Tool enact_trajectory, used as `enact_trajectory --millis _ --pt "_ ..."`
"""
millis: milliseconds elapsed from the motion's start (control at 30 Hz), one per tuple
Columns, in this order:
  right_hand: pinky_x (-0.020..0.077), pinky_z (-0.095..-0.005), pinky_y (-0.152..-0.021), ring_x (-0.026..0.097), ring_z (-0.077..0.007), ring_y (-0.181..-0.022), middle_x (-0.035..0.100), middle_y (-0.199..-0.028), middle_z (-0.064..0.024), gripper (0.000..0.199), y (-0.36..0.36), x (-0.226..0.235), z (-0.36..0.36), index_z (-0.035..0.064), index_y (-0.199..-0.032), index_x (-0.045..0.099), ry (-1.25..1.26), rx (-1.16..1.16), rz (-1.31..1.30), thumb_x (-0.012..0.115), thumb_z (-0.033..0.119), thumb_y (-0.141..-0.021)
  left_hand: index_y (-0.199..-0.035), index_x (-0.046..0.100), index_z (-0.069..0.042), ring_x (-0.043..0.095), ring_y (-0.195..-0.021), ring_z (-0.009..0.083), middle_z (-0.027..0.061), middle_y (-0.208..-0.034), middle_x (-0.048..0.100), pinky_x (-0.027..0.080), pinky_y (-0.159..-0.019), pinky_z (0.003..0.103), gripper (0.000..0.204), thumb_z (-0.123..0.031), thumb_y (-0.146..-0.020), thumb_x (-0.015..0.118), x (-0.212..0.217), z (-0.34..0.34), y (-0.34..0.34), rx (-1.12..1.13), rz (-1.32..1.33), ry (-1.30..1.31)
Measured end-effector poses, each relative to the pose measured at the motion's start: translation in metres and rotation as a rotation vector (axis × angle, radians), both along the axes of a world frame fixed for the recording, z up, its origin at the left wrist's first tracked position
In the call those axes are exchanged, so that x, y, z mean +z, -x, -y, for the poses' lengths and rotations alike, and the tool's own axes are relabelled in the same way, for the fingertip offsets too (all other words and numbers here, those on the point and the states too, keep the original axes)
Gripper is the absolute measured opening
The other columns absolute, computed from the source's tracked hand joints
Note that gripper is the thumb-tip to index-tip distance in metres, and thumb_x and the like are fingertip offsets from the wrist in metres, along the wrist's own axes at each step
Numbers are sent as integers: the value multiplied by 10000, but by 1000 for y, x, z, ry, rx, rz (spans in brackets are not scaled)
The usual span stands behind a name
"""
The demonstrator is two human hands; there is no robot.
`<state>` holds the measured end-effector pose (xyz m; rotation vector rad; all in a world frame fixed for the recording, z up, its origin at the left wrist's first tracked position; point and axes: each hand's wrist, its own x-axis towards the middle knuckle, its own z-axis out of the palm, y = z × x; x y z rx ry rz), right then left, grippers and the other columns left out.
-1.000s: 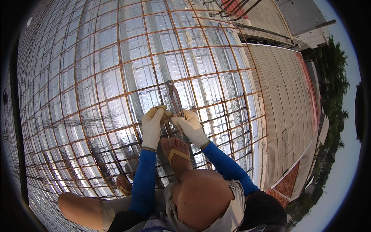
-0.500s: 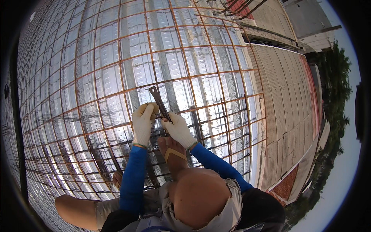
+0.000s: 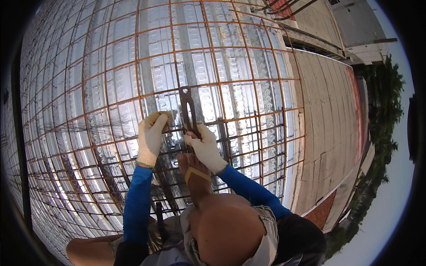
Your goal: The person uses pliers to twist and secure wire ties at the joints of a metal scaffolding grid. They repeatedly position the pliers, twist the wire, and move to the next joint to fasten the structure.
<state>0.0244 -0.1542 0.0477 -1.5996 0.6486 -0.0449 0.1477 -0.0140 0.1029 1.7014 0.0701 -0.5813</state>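
My right hand [image 3: 207,148], in a white knit glove, is wrapped round the handles of dark metal pincers [image 3: 185,92]. Their head points away from me and lies over a crossing of the rusty rebar mesh [image 3: 156,93]; a gap shows between the handles. To the left, my gloved left hand [image 3: 151,135] is closed, its thumb and fingers pressed together beside a bar. Whatever it pinches, if anything, is too small to make out. My foot [image 3: 194,166] in a yellow-strapped sandal stands just behind the pincers.
Shiny ribbed metal decking [image 3: 157,77] lies under the mesh. A bundle of thin wires [image 3: 95,126] rests on the bars at left. Bent bars [image 3: 284,9] stick out at the far right, near a strip of corrugated roofing [image 3: 326,119] beyond the deck's edge.
My left hand has moved left, away from the pincers. The pincers have turned more upright, and their handles now show apart. My right hand stays nearly in place.
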Motion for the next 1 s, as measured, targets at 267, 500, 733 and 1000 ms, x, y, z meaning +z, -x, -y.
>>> enact_trajectory --millis 267,500,733,1000 --pt "521 -272 -610 639 -97 -665 710 -814 -23 233 -36 58 39 -1 -1043 750 -53 246 -234 797 173 -896 -1119 787 65 588 -785 77 6 -845 678 481 -710 259 325 -224 -1065 649 3 12 2 -13 12 32" --pt "534 -326 -691 653 -111 -758 721 -802 -34 254 -53 56 41 2 -977 752 -157 345 -71 815 232 -891 -1148 782 55 644 -796 94 34 -880 720 525 -735 267 332 -244 -1069 660 11 18 9 2 53 22" --pt "547 -358 -678 689 -159 -734 748 -800 -76 282 -64 45 24 3 -996 752 -59 367 30 825 257 -897 -1141 729 78 687 -774 162 91 -879 736 557 -763 313 345 -234 -1104 586 33 11 -1 100 -128 172" --pt "570 -402 -689 708 -285 -705 724 -796 -164 271 -64 48 23 4 -977 708 46 406 42 818 233 -881 -1049 705 35 685 -778 187 102 -865 729 555 -773 329 308 -255 -1093 610 -1 -6 -1 130 -287 322"
